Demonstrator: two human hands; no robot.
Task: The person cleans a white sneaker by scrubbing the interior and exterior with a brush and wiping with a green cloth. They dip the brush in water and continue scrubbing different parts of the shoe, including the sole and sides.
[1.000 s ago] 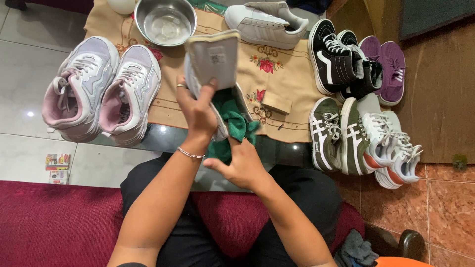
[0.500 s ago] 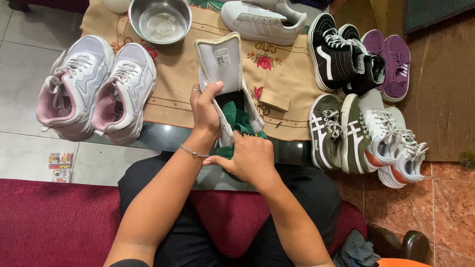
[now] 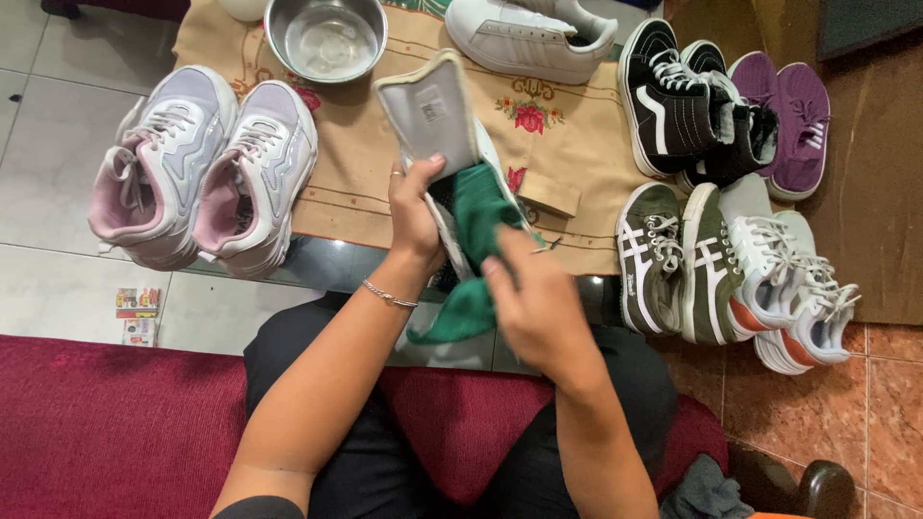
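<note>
The right hand (image 3: 538, 308) has come up off the lap since half a second ago and now presses the green cloth (image 3: 476, 240) against the white shoe (image 3: 437, 125), which has tipped a little further toward the steel bowl (image 3: 325, 38). The left hand (image 3: 413, 216) has its grip closed around the shoe's middle, fingers over the tongue, holding it raised above the beige embroidered mat (image 3: 567, 144). The right hand's grip looks closed on the cloth, though the hand is blurred and its fingers are partly hidden. The cloth hangs from the shoe's side down toward the person's lap.

Taking the held shoe as the mark: the bowl sits just beyond its toe end, on the mat. A second white shoe (image 3: 529, 38) lies beyond it and to the right. A pair of pink-and-lilac trainers (image 3: 202, 163) stands to its left, partly off the mat on the tiled floor (image 3: 48, 115). To its right stand black high-tops (image 3: 683, 96), purple shoes (image 3: 788, 120), olive striped trainers (image 3: 673, 259) and white trainers (image 3: 793, 279).
</note>
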